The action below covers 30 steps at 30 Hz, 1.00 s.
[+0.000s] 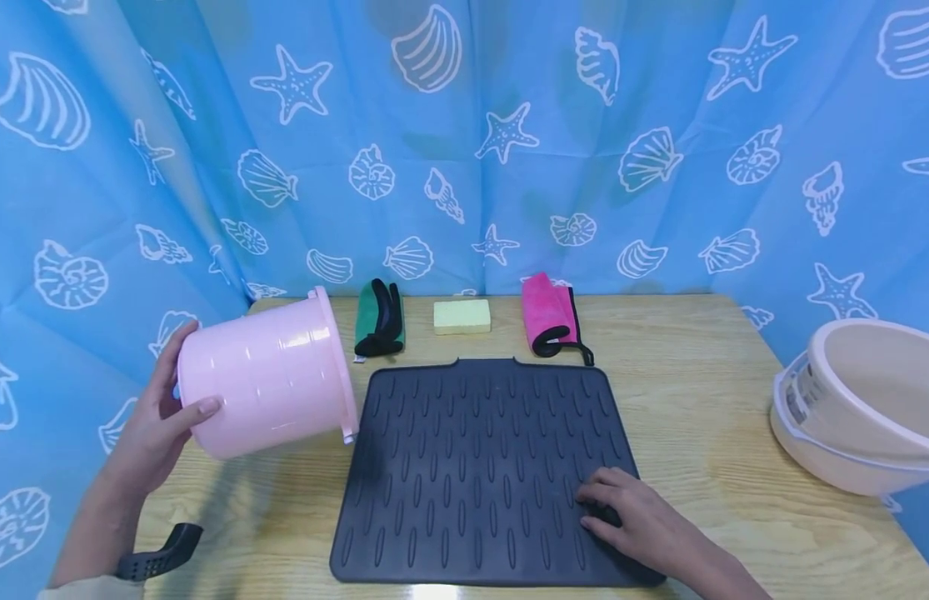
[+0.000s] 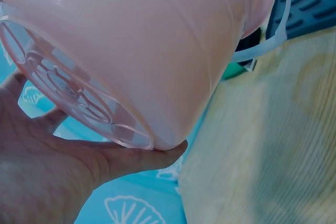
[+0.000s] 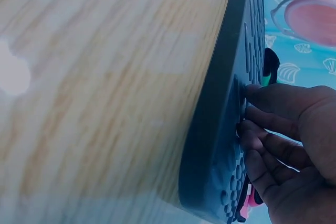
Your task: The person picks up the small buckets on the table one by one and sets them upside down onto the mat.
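A pink bucket [image 1: 262, 375] lies tipped on its side in the air at the left, its mouth facing the dark ribbed mat [image 1: 471, 475]. My left hand [image 1: 152, 425] grips its base end, thumb on the near side. The left wrist view shows the ringed bottom of the bucket [image 2: 126, 61] and my left hand [image 2: 47, 166] holding its edge. At the mat's right side, my right hand [image 1: 644, 517] rests with bent fingertips. Seen from the right wrist, the fingertips [image 3: 254, 140] touch the mat's surface and no held thing shows between them.
Along the back lie a green cloth [image 1: 374, 321] with black trim, a pale yellow sponge [image 1: 462, 317] and a folded pink cloth [image 1: 546, 312]. A beige bucket [image 1: 816, 417] stands at the right edge of the wooden table [image 1: 696, 367]. A blue shell-print curtain [image 1: 479, 208] hangs behind.
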### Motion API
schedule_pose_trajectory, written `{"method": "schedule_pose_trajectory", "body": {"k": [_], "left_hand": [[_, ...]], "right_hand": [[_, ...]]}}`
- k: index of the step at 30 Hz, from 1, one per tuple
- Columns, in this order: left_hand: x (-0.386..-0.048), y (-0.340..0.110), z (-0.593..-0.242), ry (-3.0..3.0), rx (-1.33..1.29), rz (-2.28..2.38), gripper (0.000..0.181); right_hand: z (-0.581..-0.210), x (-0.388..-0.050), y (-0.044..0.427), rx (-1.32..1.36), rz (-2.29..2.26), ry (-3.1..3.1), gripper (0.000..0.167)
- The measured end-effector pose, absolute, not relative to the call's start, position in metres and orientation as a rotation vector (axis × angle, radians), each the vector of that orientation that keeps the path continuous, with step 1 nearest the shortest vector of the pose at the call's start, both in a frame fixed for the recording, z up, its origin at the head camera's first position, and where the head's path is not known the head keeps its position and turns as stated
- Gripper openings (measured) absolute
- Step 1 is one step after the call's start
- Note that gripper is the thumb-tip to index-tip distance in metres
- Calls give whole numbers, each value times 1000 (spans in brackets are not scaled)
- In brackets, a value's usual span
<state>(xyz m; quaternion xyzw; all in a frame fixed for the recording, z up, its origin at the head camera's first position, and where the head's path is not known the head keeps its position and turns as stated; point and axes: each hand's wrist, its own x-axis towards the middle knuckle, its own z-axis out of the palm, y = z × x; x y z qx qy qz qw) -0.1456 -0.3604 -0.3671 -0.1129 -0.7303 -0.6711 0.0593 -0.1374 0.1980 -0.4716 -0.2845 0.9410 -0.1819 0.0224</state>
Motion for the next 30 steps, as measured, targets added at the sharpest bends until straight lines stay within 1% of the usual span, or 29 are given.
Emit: {"method": "schedule_pose_trajectory", "body": {"k": [7,18,25,30], "left_hand": [[-152,-366,-369,-2275,-350,-2001,86],[-158,-381,-363,-2380,-362,-1960,88],[-168,-372,-362,-2515,-358,-1877,89],[-177,-366,-363,-2565,-372,-1873,88]], "right_hand": [[-472,-136,198,-857,-539,2933,18],[-475,-134,198,-894,-537,2959,19],[-475,-134,198,-846,-522,2960,18],[-474,-134,196,-868,-550,2954,18]]}}
